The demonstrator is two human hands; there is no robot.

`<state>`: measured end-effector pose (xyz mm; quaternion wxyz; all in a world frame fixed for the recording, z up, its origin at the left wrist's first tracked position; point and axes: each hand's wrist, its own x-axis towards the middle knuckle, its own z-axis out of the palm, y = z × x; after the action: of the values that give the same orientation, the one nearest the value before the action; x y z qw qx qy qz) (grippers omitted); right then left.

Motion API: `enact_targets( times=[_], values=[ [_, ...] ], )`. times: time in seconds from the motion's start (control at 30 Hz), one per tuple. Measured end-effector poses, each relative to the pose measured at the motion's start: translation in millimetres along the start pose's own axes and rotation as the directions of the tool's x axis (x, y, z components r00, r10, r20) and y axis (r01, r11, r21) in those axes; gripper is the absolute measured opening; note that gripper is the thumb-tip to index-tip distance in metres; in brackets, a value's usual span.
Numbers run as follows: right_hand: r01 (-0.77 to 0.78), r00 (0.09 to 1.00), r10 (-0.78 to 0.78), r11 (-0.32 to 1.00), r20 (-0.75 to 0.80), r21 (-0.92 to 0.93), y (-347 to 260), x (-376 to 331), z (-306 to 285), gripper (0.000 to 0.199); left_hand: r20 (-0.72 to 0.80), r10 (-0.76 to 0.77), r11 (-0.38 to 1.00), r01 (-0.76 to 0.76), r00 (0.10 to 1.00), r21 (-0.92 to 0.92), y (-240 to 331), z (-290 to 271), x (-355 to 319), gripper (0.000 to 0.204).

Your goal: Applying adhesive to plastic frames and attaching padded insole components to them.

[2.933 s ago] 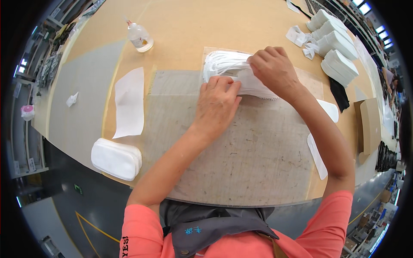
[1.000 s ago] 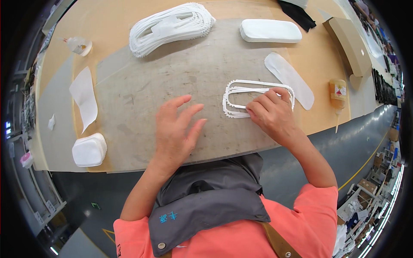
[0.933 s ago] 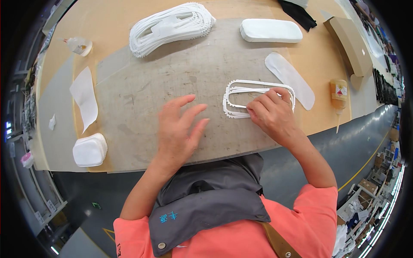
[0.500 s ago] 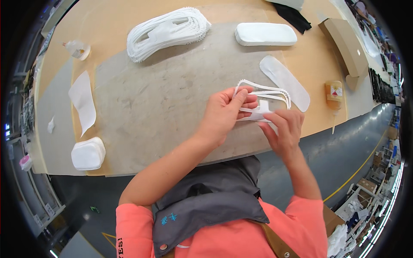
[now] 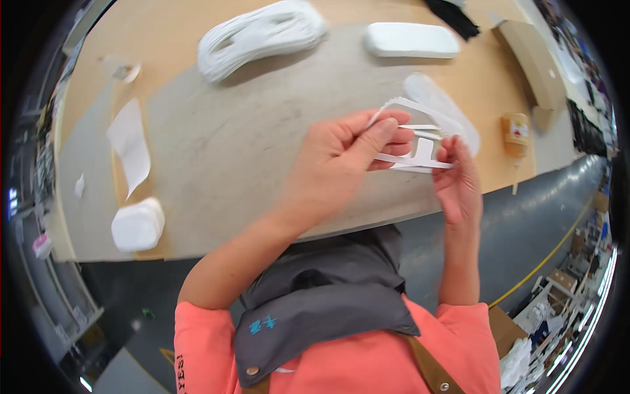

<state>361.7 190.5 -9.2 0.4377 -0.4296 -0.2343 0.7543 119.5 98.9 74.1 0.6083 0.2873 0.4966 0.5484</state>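
Note:
A thin white looped strip frame (image 5: 423,152), with a toothed edge and a small tab, is held above the right part of the table. My left hand (image 5: 357,144) pinches its left end between thumb and fingers. At the right end, the fingertips of my right hand (image 5: 461,180) are closed on the frame and hide part of it. Just beyond my hands lies a long rounded white sheet (image 5: 438,98), partly covered. A thick bundle of similar white looped strips (image 5: 223,56) rests at the far middle, left of a white rounded stack (image 5: 413,41).
Left on the table (image 5: 230,164) are a clear bottle (image 5: 121,69), a curled white sheet (image 5: 131,144) and a white squarish stack (image 5: 136,226). Rightward stand an amber bottle (image 5: 516,134) and a cardboard piece (image 5: 528,62); black cloth (image 5: 453,16) lies at the back.
My right hand has moved rightward along the frame, from near its tab to its right end. My left hand keeps its pinch while the frame shifts slightly right. The view has shifted a little.

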Motion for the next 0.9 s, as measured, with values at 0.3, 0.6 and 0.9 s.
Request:
enact_targets(
  times=[0.3, 0.6, 0.9],
  values=[
    [0.051, 0.932, 0.225, 0.695, 0.284, -0.717, 50, -67, 53, 0.02, -0.345, -0.17, 0.925, 0.27, 0.923, 0.267, -41, -115, -143, 0.027],
    [0.128, 0.963, 0.123, 0.573, 0.24, -0.809, 78, -82, 55, 0.032, -0.503, -0.158, 0.908, 0.325, 0.85, 0.264, -65, -123, -159, 0.052],
    [0.15, 0.97, 0.09, 0.514, 0.228, -0.844, 80, -86, 59, 0.033, -0.516, -0.035, 0.863, 0.287, 0.856, 0.417, -70, -117, -161, 0.063]
  ],
)
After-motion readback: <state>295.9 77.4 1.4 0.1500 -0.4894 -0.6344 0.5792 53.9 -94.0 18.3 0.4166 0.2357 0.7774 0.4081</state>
